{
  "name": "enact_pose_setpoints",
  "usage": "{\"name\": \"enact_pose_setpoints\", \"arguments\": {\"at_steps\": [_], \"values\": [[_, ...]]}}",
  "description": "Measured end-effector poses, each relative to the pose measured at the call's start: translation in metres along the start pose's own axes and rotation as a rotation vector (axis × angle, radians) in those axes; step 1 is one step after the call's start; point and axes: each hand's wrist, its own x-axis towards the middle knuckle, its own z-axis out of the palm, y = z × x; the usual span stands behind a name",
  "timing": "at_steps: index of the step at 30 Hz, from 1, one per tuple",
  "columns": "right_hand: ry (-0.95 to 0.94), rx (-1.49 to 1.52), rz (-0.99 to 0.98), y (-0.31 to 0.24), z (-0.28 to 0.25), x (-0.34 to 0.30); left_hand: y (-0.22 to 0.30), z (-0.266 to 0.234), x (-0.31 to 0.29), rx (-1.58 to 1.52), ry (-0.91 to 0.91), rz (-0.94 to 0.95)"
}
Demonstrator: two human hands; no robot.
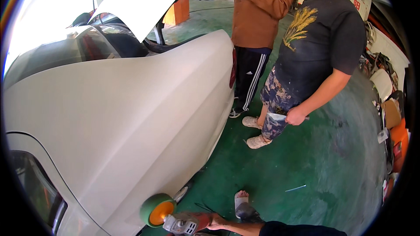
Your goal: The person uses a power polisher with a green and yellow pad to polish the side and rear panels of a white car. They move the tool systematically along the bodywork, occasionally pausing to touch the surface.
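Note:
A polisher with a grey head and red body lies in the grip of my right hand, whose arm reaches in from the lower right. Its round pad has a green rim and an orange backing. The pad is beside the lower side of a white car's rear body panel; whether it touches the paint I cannot tell. My left hand does not show.
The raised trunk lid stands above the car's rear. Two people, one in a brown top, one in a black shirt holding a flat tool, stand near. A thin stick lies on the green floor. Clutter lines the right wall.

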Motion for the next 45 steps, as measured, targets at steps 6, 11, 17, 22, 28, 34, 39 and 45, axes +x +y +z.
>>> {"name": "enact_pose_setpoints", "arguments": {"at_steps": [6,11,17,22,28,34,39,45], "values": [[-0.232,0.194,-0.163,-0.061,0.032,-0.003,-0.039,-0.014,-0.034,0.535,0.112,-0.367],[-0.325,0.241,-0.198,-0.069,0.044,-0.011,-0.041,-0.02,-0.041,0.603,0.145,-0.477],[-0.369,0.355,-0.163,-0.02,0.033,-0.015,-0.049,0.005,-0.02,0.492,0.168,-0.195],[-0.305,0.686,0.043,0.015,0.05,-0.029,-0.035,0.024,-0.003,0.467,0.163,-0.125],[-0.363,0.628,0.056,-0.033,0.046,-0.026,-0.045,0.006,-0.023,0.464,0.18,-0.304],[-0.214,0.249,-0.286,-0.126,0.039,-0.027,-0.099,-0.012,-0.06,0.563,0.29,-0.495],[-0.193,0.015,-0.324,-0.118,0.045,-0.02,-0.12,-0.012,-0.059,0.591,0.252,-0.521],[-0.204,-0.069,-0.333,-0.094,-0.009,-0.014,-0.154,0.045,0.006,0.406,0.344,-0.078]]}}
